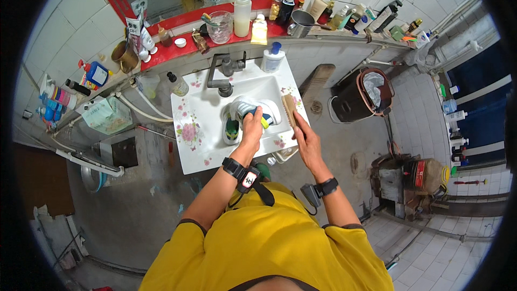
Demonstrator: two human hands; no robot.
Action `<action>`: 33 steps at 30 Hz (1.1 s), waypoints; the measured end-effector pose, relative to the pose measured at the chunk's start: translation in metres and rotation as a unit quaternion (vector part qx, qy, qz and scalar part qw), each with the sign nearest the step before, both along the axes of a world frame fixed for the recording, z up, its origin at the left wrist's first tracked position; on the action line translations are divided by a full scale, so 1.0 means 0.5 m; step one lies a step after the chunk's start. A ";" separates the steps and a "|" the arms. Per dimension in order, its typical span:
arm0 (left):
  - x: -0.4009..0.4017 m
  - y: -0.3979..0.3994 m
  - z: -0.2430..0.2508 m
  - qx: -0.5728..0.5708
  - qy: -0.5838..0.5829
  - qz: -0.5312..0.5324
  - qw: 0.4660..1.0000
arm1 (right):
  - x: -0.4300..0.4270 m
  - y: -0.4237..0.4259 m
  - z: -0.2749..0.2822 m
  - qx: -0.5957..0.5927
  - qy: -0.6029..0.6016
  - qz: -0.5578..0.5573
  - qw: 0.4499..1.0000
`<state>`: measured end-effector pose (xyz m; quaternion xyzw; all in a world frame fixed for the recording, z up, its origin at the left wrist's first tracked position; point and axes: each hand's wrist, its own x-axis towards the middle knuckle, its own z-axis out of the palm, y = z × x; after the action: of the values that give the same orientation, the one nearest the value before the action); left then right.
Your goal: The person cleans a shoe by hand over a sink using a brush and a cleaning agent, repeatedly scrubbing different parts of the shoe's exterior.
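Observation:
In the head view my left hand [252, 128] grips a white and blue sneaker [268, 112] with yellow-green trim, held over the basin of a white sink [258, 85] printed with pink flowers. Left of it, a second sneaker [231, 127] rests in the basin, showing a green lining. My right hand [307, 139] holds a wooden scrubbing brush [289, 110] at the sink's right rim, apart from the shoe. A dark grey faucet [226, 70] stands behind the shoes. My fingers hide part of the held sneaker.
A pump bottle [177, 85] and a white bottle with a blue cap [273, 57] stand on the sink's back corners. Behind, a red ledge [169, 50] carries bottles, a glass jar [220, 28] and a metal mug [301, 23]. A brown bin [355, 99] sits on the floor at right.

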<state>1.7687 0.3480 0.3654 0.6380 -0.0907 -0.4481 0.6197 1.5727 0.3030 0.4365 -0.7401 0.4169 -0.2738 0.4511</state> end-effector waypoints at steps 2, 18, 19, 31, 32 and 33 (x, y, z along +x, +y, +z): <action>0.003 -0.007 -0.013 0.028 -0.044 0.000 0.999 | -0.016 0.022 -0.002 -0.036 0.021 0.021 0.999; -0.017 -0.015 -0.034 -0.070 -0.180 -0.157 0.968 | -0.049 0.032 0.023 -0.063 0.165 0.034 0.984; -0.018 -0.013 -0.036 -0.089 -0.218 -0.137 0.962 | -0.049 0.040 0.027 -0.041 0.184 0.032 0.982; 0.004 0.047 -0.039 -0.135 -0.293 -0.269 0.908 | -0.012 -0.024 -0.003 -0.122 0.173 0.046 0.976; 0.012 0.044 -0.043 -0.133 -0.257 -0.268 0.919 | -0.037 -0.011 -0.017 -0.116 0.164 0.056 0.978; 0.020 0.044 -0.046 -0.132 -0.258 -0.266 0.919 | -0.057 0.006 -0.028 -0.110 0.152 0.067 0.980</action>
<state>1.7789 0.3701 0.3422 0.5961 -0.4722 -0.3999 0.5116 1.5442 0.3058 0.4223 -0.8444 0.3975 -0.1714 0.3156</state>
